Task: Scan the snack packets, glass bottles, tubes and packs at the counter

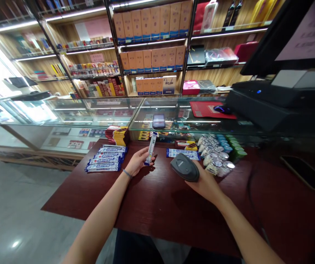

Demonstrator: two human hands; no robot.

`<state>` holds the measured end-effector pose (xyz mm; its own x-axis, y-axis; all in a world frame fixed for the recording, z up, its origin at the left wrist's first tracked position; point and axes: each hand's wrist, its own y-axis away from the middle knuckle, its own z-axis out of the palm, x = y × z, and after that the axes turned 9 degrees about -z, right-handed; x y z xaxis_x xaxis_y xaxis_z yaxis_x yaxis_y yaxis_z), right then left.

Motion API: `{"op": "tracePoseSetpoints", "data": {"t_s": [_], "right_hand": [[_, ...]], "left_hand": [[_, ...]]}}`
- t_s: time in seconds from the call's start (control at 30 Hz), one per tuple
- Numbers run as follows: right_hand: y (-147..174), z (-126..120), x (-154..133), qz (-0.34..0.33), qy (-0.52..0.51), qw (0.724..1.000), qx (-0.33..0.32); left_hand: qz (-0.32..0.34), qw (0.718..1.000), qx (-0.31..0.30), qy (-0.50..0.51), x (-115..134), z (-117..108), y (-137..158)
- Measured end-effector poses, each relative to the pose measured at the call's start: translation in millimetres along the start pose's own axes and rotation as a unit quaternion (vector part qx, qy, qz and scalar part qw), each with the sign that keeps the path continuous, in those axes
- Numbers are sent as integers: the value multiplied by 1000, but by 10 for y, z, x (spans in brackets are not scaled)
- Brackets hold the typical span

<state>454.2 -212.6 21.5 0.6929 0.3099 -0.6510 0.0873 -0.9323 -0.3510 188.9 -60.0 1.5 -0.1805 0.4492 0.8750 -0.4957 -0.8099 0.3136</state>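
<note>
My left hand grips a slim blue-and-white snack bar, tilted up with its printed back and a barcode-like patch facing me. In my right hand is a dark grey barcode scanner, its head pointing toward the bar; the two are apart. Left of my left hand lies a stack of similar blue-and-white bars. Beyond the scanner, another such bar rests on the dark red wooden table. Behind it sit yellow-and-red chocolate packs.
Rows of small bottles and cans stand at the right. A taller pile of yellow-and-red packs is at the back left. A phone lies far right, near a cable. A glass counter borders the back, with a small dark device on it.
</note>
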Motion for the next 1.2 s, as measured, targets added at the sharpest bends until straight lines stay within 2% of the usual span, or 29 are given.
{"op": "tracePoseSetpoints", "data": {"t_s": [0.13, 0.23, 0.37, 0.47, 0.57, 0.63, 0.7, 0.77, 0.83, 0.93, 1.2], "right_hand": [[-4, 14, -8, 0, 15, 1000, -5], [-7, 24, -7, 5, 34, 999, -3], [-15, 37, 20, 9, 33, 999, 6], [-32, 61, 8, -7, 8, 1000, -4], [-59, 116, -73, -34, -17, 999, 6], [-78, 161, -152, -51, -33, 998, 4], [-94, 202, -229, -63, -41, 997, -4], [-103, 232, -288, -65, -39, 997, -9], [-106, 252, -321, -66, -35, 997, -14], [-101, 275, -326, -66, -30, 997, -22], [-87, 304, -312, -57, -27, 997, -33]], "left_hand": [[28, 998, 35, -39, 48, -15, -21], [95, 988, 68, -99, 178, -82, -38], [194, 945, 123, -233, 405, -343, 51], [229, 882, 184, -369, 556, -659, 265], [267, 771, 233, -529, 675, -1001, 532], [272, 707, 238, -608, 728, -1217, 671], [259, 662, 240, -661, 754, -1414, 750], [239, 632, 249, -694, 757, -1585, 769], [223, 620, 256, -708, 746, -1721, 748], [214, 621, 253, -711, 730, -1855, 688], [193, 586, 259, -744, 729, -1946, 636]]}}
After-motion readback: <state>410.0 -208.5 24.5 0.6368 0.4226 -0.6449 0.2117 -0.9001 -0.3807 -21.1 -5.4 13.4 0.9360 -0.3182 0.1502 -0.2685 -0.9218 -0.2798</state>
